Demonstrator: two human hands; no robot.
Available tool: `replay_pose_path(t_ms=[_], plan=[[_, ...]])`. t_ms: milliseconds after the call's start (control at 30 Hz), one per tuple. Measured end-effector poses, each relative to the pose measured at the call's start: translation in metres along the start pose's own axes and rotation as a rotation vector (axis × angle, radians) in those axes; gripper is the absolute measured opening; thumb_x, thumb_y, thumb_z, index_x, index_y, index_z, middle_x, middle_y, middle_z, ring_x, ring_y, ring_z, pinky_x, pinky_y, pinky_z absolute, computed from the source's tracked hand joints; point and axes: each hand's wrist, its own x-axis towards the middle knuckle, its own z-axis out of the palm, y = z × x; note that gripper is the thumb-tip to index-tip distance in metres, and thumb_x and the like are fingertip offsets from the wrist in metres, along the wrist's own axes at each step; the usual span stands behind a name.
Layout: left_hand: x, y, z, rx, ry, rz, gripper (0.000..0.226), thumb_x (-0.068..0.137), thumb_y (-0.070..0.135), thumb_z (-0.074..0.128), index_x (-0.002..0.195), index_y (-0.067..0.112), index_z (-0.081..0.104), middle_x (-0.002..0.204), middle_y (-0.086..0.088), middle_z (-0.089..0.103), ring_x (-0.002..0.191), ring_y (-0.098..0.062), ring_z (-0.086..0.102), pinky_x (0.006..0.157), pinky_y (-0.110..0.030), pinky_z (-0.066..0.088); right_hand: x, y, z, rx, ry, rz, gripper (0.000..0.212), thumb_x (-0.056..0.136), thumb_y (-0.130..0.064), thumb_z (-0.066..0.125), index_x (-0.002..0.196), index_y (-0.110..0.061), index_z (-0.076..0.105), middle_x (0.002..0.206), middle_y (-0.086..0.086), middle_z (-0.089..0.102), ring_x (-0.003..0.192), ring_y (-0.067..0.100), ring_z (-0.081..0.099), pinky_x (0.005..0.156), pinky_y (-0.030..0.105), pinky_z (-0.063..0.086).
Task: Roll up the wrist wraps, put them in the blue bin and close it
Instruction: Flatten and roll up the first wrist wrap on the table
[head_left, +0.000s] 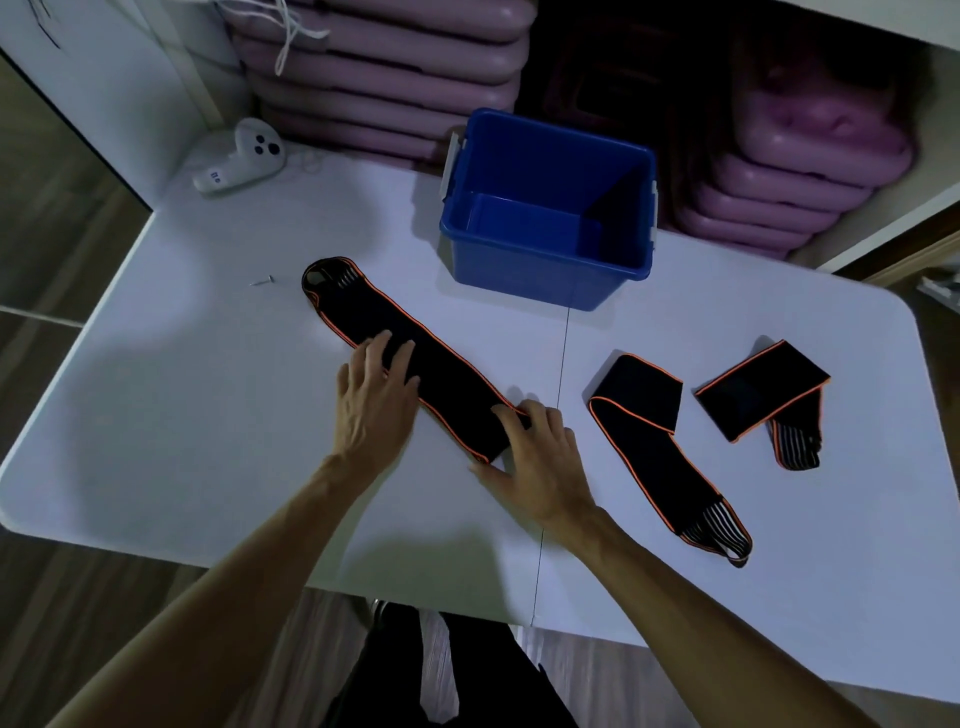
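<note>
A long black wrist wrap with orange edging (447, 384) lies flat and diagonal on the white table (208, 395). My left hand (374, 400) presses on its middle with straight fingers. My right hand (535, 447) touches its near end, fingers on top and thumb beside the edge. Two more black wraps lie to the right, one folded once (649, 436), the other folded over (763, 395). The blue bin (550, 270) stands open and empty behind the wraps. Its lid is not in view.
A white controller (241, 156) lies at the table's back left corner, and a small screw (262, 282) sits near the long wrap's far end. Stacks of purple mats (395, 67) stand behind the table. A seam (558, 395) runs down the tabletop.
</note>
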Motion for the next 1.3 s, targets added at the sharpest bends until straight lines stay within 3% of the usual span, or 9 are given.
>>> replay_pose_path(t_ms=[167,300,500,767,900,1000,1100,1200,1300], plan=[[-0.019,0.001,0.005,-0.020,-0.117,0.107,0.050,0.097,0.043,0.035,0.143,0.023,0.038,0.153,-0.013,0.033,0.141,-0.034,0.028,0.107,-0.053,0.033,-0.001,-0.007,0.002,0.146,0.066,0.044,0.067,0.073,-0.039,0.069,0.133,-0.026,0.042,0.117,0.004,0.048,0.105,0.022,0.045,0.087,0.036,0.050],[0.006,-0.010,0.001,0.002,-0.126,0.012,0.054,0.097,0.051,0.030,0.143,0.024,0.038,0.156,-0.013,0.026,0.145,-0.035,0.016,0.112,-0.060,0.017,-0.006,-0.005,-0.003,0.201,0.037,0.057,0.072,0.075,-0.047,0.069,0.137,-0.032,0.036,0.122,0.001,0.047,0.112,0.017,0.042,0.093,0.031,0.046],[0.043,-0.022,0.003,-0.001,-0.129,-0.017,0.070,0.094,0.051,0.020,0.146,0.006,0.030,0.156,-0.025,0.016,0.145,-0.041,0.012,0.115,-0.054,0.015,-0.010,-0.013,0.005,0.130,0.062,0.083,0.072,0.074,-0.045,0.070,0.137,-0.031,0.038,0.123,0.001,0.048,0.111,0.020,0.043,0.092,0.036,0.047],[0.060,-0.042,0.018,0.023,-0.093,-0.026,0.070,0.094,0.053,0.026,0.148,0.009,0.027,0.156,-0.024,0.017,0.145,-0.039,0.014,0.115,-0.053,0.016,-0.011,-0.011,0.010,0.060,0.095,0.033,0.065,0.078,-0.053,0.063,0.136,-0.032,0.043,0.128,0.005,0.047,0.112,0.024,0.045,0.092,0.037,0.046],[0.057,-0.035,0.006,0.021,-0.096,-0.020,0.071,0.095,0.054,0.026,0.148,0.008,0.025,0.157,-0.025,0.014,0.146,-0.039,0.010,0.117,-0.051,0.013,-0.011,-0.006,0.012,0.017,0.032,0.020,0.075,0.076,-0.064,0.062,0.141,-0.032,0.040,0.132,0.006,0.045,0.117,0.024,0.043,0.093,0.037,0.044],[0.033,-0.004,-0.011,-0.041,-0.014,0.076,0.056,0.097,0.044,0.038,0.141,0.009,0.039,0.151,-0.022,0.030,0.141,-0.039,0.025,0.114,-0.048,0.023,-0.012,0.000,0.007,-0.010,-0.018,-0.024,0.082,0.075,-0.071,0.059,0.145,-0.034,0.035,0.134,0.004,0.043,0.119,0.024,0.040,0.095,0.038,0.043],[-0.021,0.028,-0.020,-0.144,0.037,0.286,0.044,0.096,0.040,0.045,0.127,0.010,0.056,0.135,-0.015,0.050,0.122,-0.033,0.046,0.101,-0.040,0.037,-0.010,0.009,-0.005,-0.031,-0.112,-0.093,0.086,0.076,-0.070,0.057,0.148,-0.034,0.027,0.130,0.003,0.041,0.117,0.025,0.039,0.093,0.040,0.042],[-0.065,0.041,-0.010,-0.113,-0.072,0.381,0.058,0.094,0.053,0.046,0.131,0.009,0.054,0.136,-0.015,0.053,0.127,-0.032,0.047,0.103,-0.041,0.041,-0.003,0.023,-0.013,-0.062,-0.178,-0.224,0.080,0.083,-0.062,0.058,0.150,-0.031,0.029,0.124,0.005,0.045,0.108,0.027,0.045,0.086,0.041,0.046],[-0.082,0.043,0.006,0.001,-0.158,0.321,0.074,0.089,0.061,0.046,0.142,0.010,0.042,0.148,-0.014,0.041,0.138,-0.030,0.036,0.109,-0.039,0.035,0.009,0.037,-0.018,-0.004,-0.220,-0.326,0.067,0.090,-0.036,0.064,0.149,-0.026,0.036,0.117,0.008,0.048,0.105,0.028,0.047,0.086,0.043,0.049]])
